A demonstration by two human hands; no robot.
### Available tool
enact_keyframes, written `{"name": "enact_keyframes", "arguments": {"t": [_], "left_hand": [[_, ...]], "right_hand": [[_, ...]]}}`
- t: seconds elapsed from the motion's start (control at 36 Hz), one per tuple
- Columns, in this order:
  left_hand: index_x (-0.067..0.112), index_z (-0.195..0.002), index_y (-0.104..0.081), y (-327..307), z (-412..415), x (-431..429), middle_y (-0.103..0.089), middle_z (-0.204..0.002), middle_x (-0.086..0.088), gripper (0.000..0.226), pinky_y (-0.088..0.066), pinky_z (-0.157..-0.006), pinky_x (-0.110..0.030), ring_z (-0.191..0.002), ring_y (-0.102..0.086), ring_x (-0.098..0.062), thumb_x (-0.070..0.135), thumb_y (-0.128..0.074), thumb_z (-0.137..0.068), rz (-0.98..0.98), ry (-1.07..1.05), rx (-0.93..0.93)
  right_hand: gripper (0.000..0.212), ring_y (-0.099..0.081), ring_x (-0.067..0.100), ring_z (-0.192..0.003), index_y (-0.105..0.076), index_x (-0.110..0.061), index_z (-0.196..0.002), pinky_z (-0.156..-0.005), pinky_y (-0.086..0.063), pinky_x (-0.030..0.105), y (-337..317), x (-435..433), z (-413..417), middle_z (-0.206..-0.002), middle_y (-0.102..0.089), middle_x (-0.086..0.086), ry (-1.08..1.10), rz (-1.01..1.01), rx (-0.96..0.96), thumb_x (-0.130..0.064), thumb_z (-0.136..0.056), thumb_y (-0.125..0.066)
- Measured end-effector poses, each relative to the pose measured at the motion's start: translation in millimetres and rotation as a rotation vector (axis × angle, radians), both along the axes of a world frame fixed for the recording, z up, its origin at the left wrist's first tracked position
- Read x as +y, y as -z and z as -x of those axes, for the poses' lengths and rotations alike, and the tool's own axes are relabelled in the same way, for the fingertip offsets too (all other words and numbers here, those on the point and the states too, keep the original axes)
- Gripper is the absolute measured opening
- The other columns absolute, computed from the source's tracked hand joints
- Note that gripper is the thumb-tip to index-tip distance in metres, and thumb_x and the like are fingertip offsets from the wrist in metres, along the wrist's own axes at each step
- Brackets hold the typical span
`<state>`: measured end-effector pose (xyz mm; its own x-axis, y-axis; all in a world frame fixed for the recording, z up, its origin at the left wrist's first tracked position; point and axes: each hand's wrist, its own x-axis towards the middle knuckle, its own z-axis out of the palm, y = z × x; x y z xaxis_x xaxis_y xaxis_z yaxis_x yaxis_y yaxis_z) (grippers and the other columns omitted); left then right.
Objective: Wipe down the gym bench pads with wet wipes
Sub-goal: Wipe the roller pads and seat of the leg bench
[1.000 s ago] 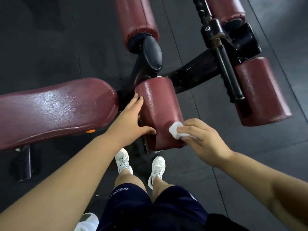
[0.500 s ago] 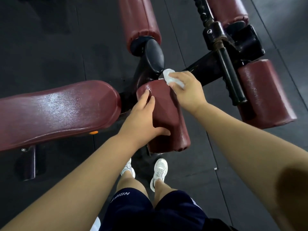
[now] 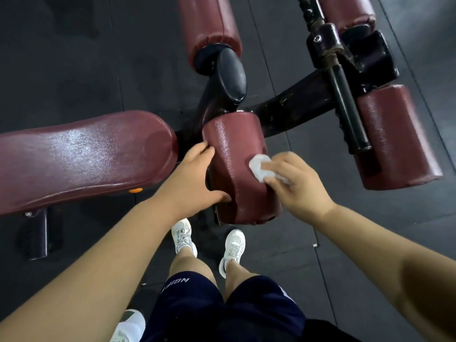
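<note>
A maroon roller pad [image 3: 234,154] stands in the middle, glossy and wet-looking. My left hand [image 3: 195,178] holds its left side, fingers laid along the pad and the thumb hooked round its near edge. On the pad's right flank my right hand [image 3: 298,183] presses a folded white wet wipe [image 3: 259,166], pinching it under the fingertips. The long maroon bench pad [image 3: 81,154] lies to the left, shiny with moisture.
Three more maroon roller pads sit around: one at the back [image 3: 209,25], one at the right [image 3: 394,137], one at the top right [image 3: 345,11]. A black frame [image 3: 291,104] and a black bar [image 3: 345,107] join them. My white shoes [image 3: 232,248] stand on the dark rubber floor [image 3: 74,58].
My right hand has dragged the wipe from the far top end of the roller pad back down its right side toward me. My left hand kept its hold on the pad's left side.
</note>
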<state>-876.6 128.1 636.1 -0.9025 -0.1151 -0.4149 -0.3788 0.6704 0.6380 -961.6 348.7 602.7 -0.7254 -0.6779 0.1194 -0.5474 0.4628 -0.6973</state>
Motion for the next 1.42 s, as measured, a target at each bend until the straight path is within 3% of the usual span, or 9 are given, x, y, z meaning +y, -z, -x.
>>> {"name": "enact_keyframes", "arguments": {"t": [0.14,0.33,0.5,0.78,0.89,1.0,1.17,1.31,1.42], "left_hand": [[0.02,-0.15,-0.019,-13,12,20,0.0,-0.157,0.013,0.112,-0.008,-0.114,-0.024,-0.144,-0.001,-0.007,0.053,-0.08,-0.062,0.022,0.037,0.101],[0.02,-0.15,-0.018,-5,9,26,0.002,-0.156,0.016,0.114,-0.012,-0.113,-0.024,-0.143,-0.003,-0.005,0.049,-0.082,-0.06,0.007,-0.02,0.11],[0.02,-0.15,-0.022,7,-2,4,-0.007,-0.156,0.015,0.115,-0.013,-0.113,-0.02,-0.142,-0.011,-0.001,0.043,-0.085,-0.056,-0.06,-0.052,0.082],[0.021,-0.151,-0.019,12,-7,-11,-0.011,-0.157,0.013,0.113,-0.016,-0.116,-0.024,-0.142,-0.014,-0.003,0.041,-0.085,-0.061,-0.042,-0.016,0.012],[0.02,-0.15,-0.024,2,-3,-3,-0.009,-0.156,0.015,0.111,-0.022,-0.117,-0.032,-0.142,-0.015,-0.003,0.045,-0.084,-0.06,-0.089,-0.039,0.067],[0.02,-0.149,-0.023,-6,7,15,-0.005,-0.157,0.015,0.114,-0.009,-0.116,-0.024,-0.143,-0.005,-0.006,0.05,-0.083,-0.058,-0.011,-0.014,0.111],[0.021,-0.149,-0.023,3,6,14,-0.002,-0.157,0.017,0.115,-0.012,-0.115,-0.024,-0.143,-0.005,-0.004,0.043,-0.086,-0.056,-0.033,-0.044,0.103],[0.022,-0.149,-0.025,11,-3,-3,-0.016,-0.154,0.018,0.11,-0.014,-0.105,-0.01,-0.136,-0.018,0.005,0.028,-0.088,-0.059,-0.051,-0.07,0.048],[0.017,-0.145,-0.034,26,-16,-15,-0.03,-0.151,0.005,0.088,-0.019,-0.109,-0.016,-0.14,-0.028,-0.013,0.008,-0.078,-0.069,0.028,-0.007,0.003]], "right_hand": [[0.012,-0.048,0.008,-0.091,-0.069,-0.011,-0.095,-0.082,-0.031,0.002,2,-41,47,-0.095,-0.059,0.004,0.137,-0.035,-0.012,-0.007,-0.086,-0.062],[0.027,-0.052,0.01,-0.1,-0.064,-0.015,-0.116,-0.083,-0.031,0.001,-2,-62,70,-0.11,-0.057,0.0,0.261,0.014,-0.163,-0.017,-0.089,-0.061],[0.013,-0.05,0.006,-0.093,-0.069,-0.014,-0.098,-0.085,-0.033,0.006,-11,-30,21,-0.095,-0.056,-0.004,0.086,-0.004,-0.032,-0.008,-0.086,-0.065],[0.027,-0.056,0.013,-0.094,-0.061,-0.025,-0.109,-0.084,-0.045,0.021,-11,18,-40,-0.102,-0.053,-0.008,-0.099,0.041,-0.071,-0.011,-0.086,-0.062],[0.022,-0.053,0.01,-0.092,-0.068,-0.019,-0.107,-0.086,-0.038,0.009,-11,-2,-13,-0.098,-0.053,-0.003,-0.064,-0.004,-0.019,-0.022,-0.088,-0.057],[0.012,-0.046,0.003,-0.09,-0.07,-0.012,-0.095,-0.084,-0.03,0.001,-6,-37,30,-0.092,-0.056,0.001,0.068,-0.033,-0.021,-0.009,-0.086,-0.063],[0.027,-0.045,0.002,-0.099,-0.064,-0.022,-0.115,-0.077,-0.026,-0.007,-3,-68,70,-0.108,-0.05,-0.009,0.309,-0.014,-0.234,-0.019,-0.09,-0.059],[0.022,-0.05,0.007,-0.095,-0.068,-0.012,-0.107,-0.084,-0.03,0.0,-8,-59,41,-0.102,-0.055,0.0,0.196,0.047,-0.091,-0.011,-0.085,-0.064],[0.023,-0.052,0.015,-0.095,-0.069,-0.012,-0.104,-0.089,-0.038,0.016,-9,-33,-1,-0.097,-0.058,0.005,0.019,0.038,-0.047,-0.006,-0.083,-0.064]]}}
